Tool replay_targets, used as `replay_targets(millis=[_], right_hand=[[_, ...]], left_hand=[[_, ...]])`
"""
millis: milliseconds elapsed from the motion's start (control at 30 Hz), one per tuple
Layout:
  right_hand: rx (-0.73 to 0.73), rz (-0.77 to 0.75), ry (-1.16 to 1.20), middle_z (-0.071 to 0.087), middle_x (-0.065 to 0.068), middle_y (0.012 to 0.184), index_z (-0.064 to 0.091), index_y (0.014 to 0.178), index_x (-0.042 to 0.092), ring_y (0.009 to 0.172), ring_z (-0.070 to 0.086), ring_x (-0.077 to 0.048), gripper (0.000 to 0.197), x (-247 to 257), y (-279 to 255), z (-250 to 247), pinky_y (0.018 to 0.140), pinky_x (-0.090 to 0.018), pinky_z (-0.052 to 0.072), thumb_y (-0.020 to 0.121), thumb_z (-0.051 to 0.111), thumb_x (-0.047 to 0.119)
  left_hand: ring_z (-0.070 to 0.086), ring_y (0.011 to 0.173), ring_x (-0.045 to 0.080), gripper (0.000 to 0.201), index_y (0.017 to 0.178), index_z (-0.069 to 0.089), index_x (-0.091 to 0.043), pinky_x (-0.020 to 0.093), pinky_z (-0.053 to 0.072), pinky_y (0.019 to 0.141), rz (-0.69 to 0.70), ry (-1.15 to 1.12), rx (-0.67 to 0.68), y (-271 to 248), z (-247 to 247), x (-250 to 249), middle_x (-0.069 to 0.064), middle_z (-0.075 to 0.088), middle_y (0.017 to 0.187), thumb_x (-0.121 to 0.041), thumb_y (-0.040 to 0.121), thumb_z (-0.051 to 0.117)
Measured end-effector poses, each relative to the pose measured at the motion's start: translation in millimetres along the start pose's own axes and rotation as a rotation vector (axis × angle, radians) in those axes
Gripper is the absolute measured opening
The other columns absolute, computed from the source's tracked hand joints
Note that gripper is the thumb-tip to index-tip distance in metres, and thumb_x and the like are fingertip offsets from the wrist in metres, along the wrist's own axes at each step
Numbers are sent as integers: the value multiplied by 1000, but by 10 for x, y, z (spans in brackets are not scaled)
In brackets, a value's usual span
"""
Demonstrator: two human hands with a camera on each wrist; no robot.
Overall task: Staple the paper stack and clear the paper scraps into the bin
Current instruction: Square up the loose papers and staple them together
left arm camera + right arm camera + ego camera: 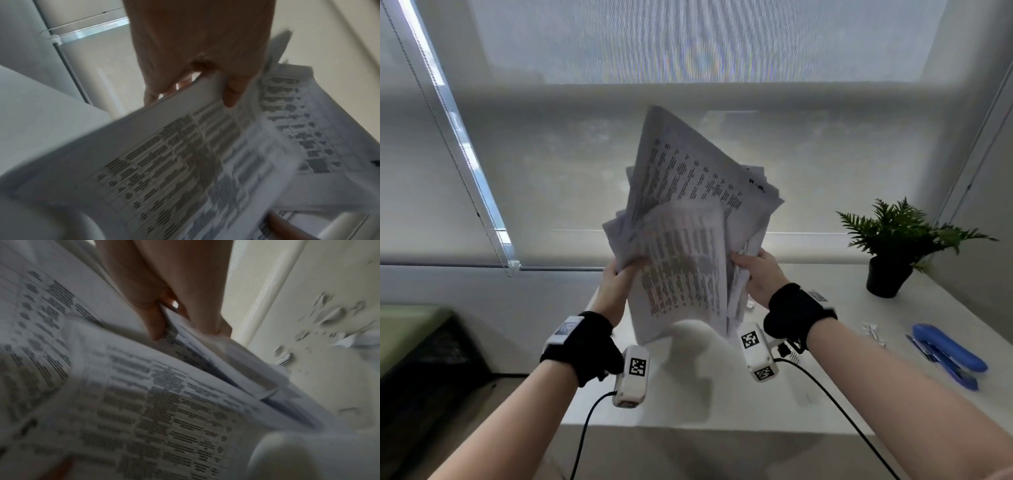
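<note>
A loose stack of printed paper sheets [688,219] is held upright in the air above the white table [756,394], its sheets fanned and misaligned. My left hand [616,277] grips the stack's left edge, thumb on the front sheet [205,162]. My right hand [753,270] grips the right edge [174,386], thumb in front. A blue stapler [947,354] lies on the table at the right. Small white paper scraps [875,334] lie beside the stapler, and several more scraps [333,316] show blurred on the table in the right wrist view.
A potted green fern [900,240] in a black pot stands at the table's back right. A dark bin with a green lining [417,346] sits on the floor at the left. Roller blinds cover the window behind the table.
</note>
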State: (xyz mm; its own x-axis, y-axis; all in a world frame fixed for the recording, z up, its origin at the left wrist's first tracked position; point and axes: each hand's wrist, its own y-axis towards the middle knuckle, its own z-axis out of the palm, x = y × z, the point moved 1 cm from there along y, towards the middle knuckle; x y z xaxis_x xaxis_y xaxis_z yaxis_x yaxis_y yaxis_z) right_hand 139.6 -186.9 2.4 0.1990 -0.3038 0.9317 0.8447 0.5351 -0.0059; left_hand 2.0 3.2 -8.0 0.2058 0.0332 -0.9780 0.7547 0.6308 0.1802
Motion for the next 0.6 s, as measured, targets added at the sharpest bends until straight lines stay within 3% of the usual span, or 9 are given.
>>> replay_targets(millis=[100,200,267,300,367,400,467,600], right_hand=[[39,41,23,66,-14,90,51,122,-7,75,67,-24,39,-78,-15,-83,64,-27,60,89,32,-17],[61,74,0,70,-11,83,53,117,-4,66,71,-18,38,-118,-12,-102,65,-28,61,88,32,-18],[87,80,-40,72,-11,84,55,114,-4,71,71,-21,38,-88,-26,-109,70,-30,60,85,36,-19],[87,86,-56,72,-13,87,56,112,-4,76,70,-24,38,-76,-10,-138,73,-32,59,82,40,-19],[106,104,-92,69,-16,92,58,107,-3,88,64,-32,35,-34,-6,-181,78,-33,57,76,49,-16],[124,104,-104,69,-15,93,60,104,-2,91,62,-33,32,-20,-11,-185,80,-34,56,75,52,-15],[151,74,-126,71,-13,98,64,103,0,93,66,-30,27,7,-28,-159,84,-38,56,81,55,-14],[68,1,-123,65,-22,120,63,117,-5,109,64,-35,37,71,-12,-94,99,-49,50,82,68,2]], left_hand=[[71,74,11,17,88,66,-20,29,58,70,-23,22,110,-32,6,37,-5,76,79,-12,92,51],[66,82,22,24,87,64,-21,42,52,87,-28,80,43,3,24,101,4,70,89,-8,97,46],[65,85,25,9,84,64,-21,47,52,92,-20,153,-3,36,-9,139,6,68,89,-22,91,59],[66,89,26,16,87,66,-19,49,53,92,-22,212,-47,48,-25,161,7,70,91,-34,82,64],[66,94,26,42,103,65,-14,41,54,86,-35,328,-113,78,-56,186,7,69,98,-44,75,66],[63,93,24,44,111,62,-11,33,50,80,-22,385,-148,83,-52,172,5,67,99,-41,79,67],[60,93,23,44,119,54,-9,28,42,74,-10,493,-180,94,-36,164,4,62,98,-35,85,65],[60,95,20,64,128,50,-19,31,48,85,33,513,-125,55,-29,129,-2,62,103,-45,71,67]])
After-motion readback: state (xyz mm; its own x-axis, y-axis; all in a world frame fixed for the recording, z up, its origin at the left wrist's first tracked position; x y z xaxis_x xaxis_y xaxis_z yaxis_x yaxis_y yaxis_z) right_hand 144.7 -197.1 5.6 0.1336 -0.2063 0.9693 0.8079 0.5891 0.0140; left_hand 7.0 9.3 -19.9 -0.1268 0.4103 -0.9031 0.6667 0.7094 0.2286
